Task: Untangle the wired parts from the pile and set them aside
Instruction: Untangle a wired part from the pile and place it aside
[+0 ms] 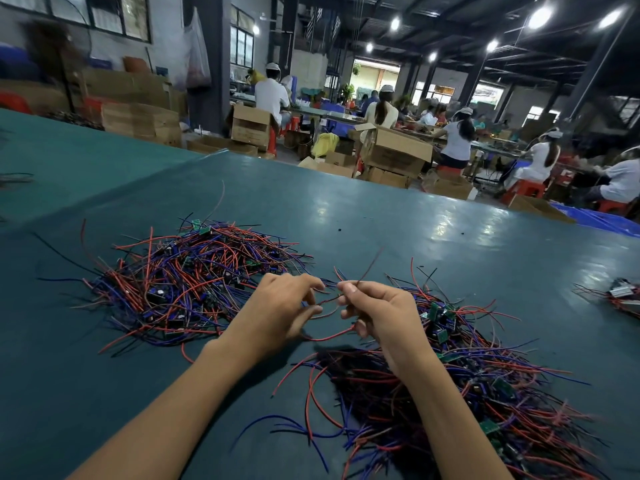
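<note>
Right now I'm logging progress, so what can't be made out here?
Head view only.
Held wires, between left hand and right hand: motion-blurred, their part hidden by the fingers.
Right pile: cut off by bottom edge, partly under the right forearm.
Small bundle: cut by right edge.

I see a teal table (381, 216) underneath; cardboard boxes (394, 150) and seated workers (457, 140) at 12 o'clock, ceiling lamps (540, 17) at 1 o'clock, windows (104, 15) at 11 o'clock.

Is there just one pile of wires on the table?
No, a left pile and a right pile lie apart on the table.
</note>
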